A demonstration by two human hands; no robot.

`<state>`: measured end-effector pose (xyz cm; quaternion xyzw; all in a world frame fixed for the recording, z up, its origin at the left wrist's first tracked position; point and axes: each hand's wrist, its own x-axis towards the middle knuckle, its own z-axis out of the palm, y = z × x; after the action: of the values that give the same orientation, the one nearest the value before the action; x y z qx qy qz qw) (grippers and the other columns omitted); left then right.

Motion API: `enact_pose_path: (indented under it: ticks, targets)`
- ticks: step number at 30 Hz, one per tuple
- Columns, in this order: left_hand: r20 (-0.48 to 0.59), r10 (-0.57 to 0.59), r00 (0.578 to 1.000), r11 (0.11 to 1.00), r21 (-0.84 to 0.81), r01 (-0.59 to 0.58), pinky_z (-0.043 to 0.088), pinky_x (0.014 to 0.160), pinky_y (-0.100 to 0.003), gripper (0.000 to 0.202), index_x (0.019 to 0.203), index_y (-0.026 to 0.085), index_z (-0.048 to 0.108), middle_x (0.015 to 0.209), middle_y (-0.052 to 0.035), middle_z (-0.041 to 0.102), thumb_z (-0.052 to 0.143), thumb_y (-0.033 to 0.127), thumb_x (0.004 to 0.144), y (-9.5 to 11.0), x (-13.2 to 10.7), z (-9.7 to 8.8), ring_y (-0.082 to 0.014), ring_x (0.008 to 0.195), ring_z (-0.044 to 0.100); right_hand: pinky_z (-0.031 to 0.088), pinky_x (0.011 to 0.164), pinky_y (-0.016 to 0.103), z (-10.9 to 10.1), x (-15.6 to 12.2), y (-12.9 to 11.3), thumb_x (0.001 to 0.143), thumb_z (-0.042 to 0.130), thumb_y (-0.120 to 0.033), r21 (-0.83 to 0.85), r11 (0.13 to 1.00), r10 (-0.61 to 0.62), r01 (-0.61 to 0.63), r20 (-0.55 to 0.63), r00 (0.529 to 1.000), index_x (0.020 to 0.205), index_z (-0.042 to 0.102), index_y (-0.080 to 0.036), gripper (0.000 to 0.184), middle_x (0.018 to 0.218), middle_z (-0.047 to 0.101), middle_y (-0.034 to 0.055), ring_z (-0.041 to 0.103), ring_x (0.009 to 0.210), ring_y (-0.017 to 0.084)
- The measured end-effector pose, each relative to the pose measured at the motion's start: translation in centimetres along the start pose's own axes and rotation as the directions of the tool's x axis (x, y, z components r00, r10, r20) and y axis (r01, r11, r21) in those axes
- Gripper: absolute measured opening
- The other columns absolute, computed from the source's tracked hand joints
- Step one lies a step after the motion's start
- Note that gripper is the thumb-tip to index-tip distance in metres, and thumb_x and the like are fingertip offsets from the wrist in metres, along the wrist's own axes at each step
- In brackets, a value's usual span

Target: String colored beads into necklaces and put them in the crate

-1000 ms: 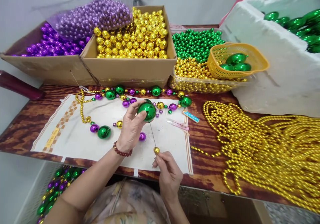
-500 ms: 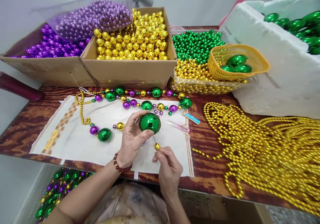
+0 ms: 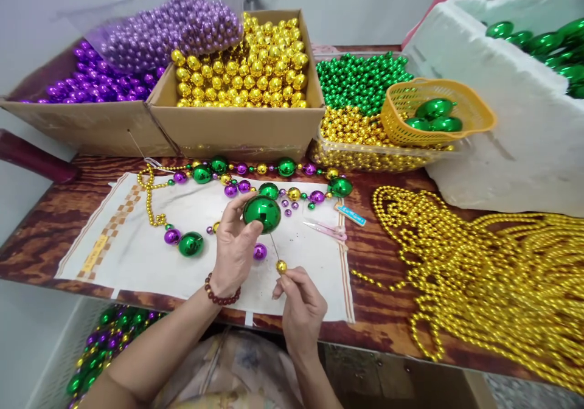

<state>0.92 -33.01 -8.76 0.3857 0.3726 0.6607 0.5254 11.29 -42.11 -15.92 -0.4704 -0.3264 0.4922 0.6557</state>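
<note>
Both Hands Engaged at the Bead; Several Items Obscured

We find the left hand (image 3: 232, 248) pinching a large green bead (image 3: 263, 213) between thumb and fingers, above the white cloth (image 3: 182, 269). The fingertips on the bead's far side are hidden from us. The right hand (image 3: 303, 311) has thumb and forefinger pressed together, pinching a small gold bead (image 3: 281, 267) at its lower side; whatever lies inside those fingers cannot be seen.

A thin straight wire (image 3: 274, 248) runs from the gold bead up to the underside of the green one. We cannot tell whether it enters the green bead.

Behind the held bead, another green bead (image 3: 269, 189) of the beaded strand is partly covered. A gold bead on the cloth (image 3: 216, 228) is mostly masked by the left hand, while a purple bead (image 3: 260, 251) lies between the hands. Pink-handled snips (image 3: 326, 230) rest near the cloth's right edge.

At the margins, we note that the white foam box (image 3: 479, 104), the heap of gold bead strands (image 3: 479, 287) and a dark red cylinder (image 3: 36, 156) are cut off. Lettering on the blue tag (image 3: 350, 215) is too small to read.
</note>
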Motion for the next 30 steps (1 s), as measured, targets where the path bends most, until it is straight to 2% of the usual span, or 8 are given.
enact_pose_path:
  ticks: [7,11,16,21,25,30]
  targets:
    - [-0.035,-0.081,0.996,0.996,-0.048,0.079,0.056,0.081,-0.028,0.045,0.114,0.028,0.065,0.12,-0.0053,0.059,0.08,0.043,0.075,-0.3,-0.3,0.1,-0.0163,0.096,0.06,0.043,0.055,0.022,0.3,0.2,-0.1,0.091,0.064,-0.02,0.027,1.0,0.012,-0.012,-0.005,1.0,0.086,0.071,-0.022,0.009,0.071,0.054,-0.004,0.056,0.057,0.008]
    - [-0.039,-0.135,0.99,0.986,-0.101,0.131,0.055,0.077,-0.027,0.041,0.111,0.028,0.066,0.115,-0.0035,0.06,0.08,0.04,0.075,-0.2,0.2,-0.1,-0.0141,0.091,0.06,0.044,0.055,0.022,0.1,0.1,-0.4,0.091,0.064,-0.02,-0.029,0.999,0.024,-0.022,0.051,0.998,0.085,0.07,-0.021,0.009,0.069,0.053,-0.0042,0.056,0.056,0.008]
    - [-0.047,-0.178,0.983,0.977,-0.13,0.171,0.054,0.073,-0.025,0.039,0.106,0.027,0.066,0.113,-0.003,0.061,0.082,0.04,0.073,-0.2,0.7,0.0,-0.0133,0.088,0.059,0.045,0.055,0.021,-0.4,-0.8,-0.7,0.091,0.063,-0.023,-0.104,0.994,0.048,-0.041,0.06,0.997,0.083,0.069,-0.02,0.01,0.067,0.054,-0.0043,0.057,0.053,0.008]
    - [-0.06,-0.251,0.966,0.96,-0.141,0.241,0.052,0.072,-0.023,0.039,0.104,0.025,0.067,0.116,-0.0033,0.061,0.083,0.041,0.072,-0.3,0.4,0.5,-0.0119,0.087,0.059,0.046,0.052,0.02,0.7,-0.7,-1.5,0.091,0.063,-0.027,-0.108,0.988,0.111,-0.107,0.034,0.993,0.082,0.066,-0.019,0.013,0.063,0.055,-0.0039,0.056,0.051,0.008]
    - [-0.084,-0.263,0.961,0.953,-0.177,0.245,0.052,0.072,-0.023,0.035,0.104,0.025,0.065,0.108,-0.002,0.062,0.08,0.039,0.076,-0.1,0.9,0.3,-0.011,0.084,0.059,0.046,0.052,0.02,1.0,-0.8,-1.7,0.091,0.063,-0.028,-0.11,0.984,0.143,-0.136,0.056,0.988,0.081,0.065,-0.018,0.014,0.063,0.055,-0.0036,0.056,0.051,0.009]
    - [-0.115,-0.289,0.95,0.935,-0.247,0.254,0.05,0.068,-0.023,0.032,0.099,0.025,0.063,0.1,0.0,0.063,0.08,0.04,0.077,0.1,1.8,0.0,-0.0108,0.081,0.06,0.045,0.051,0.02,0.0,-2.2,-0.8,0.093,0.059,-0.027,-0.129,0.987,0.108,-0.098,0.072,0.992,0.08,0.065,-0.018,0.017,0.065,0.054,-0.0029,0.056,0.053,0.009]
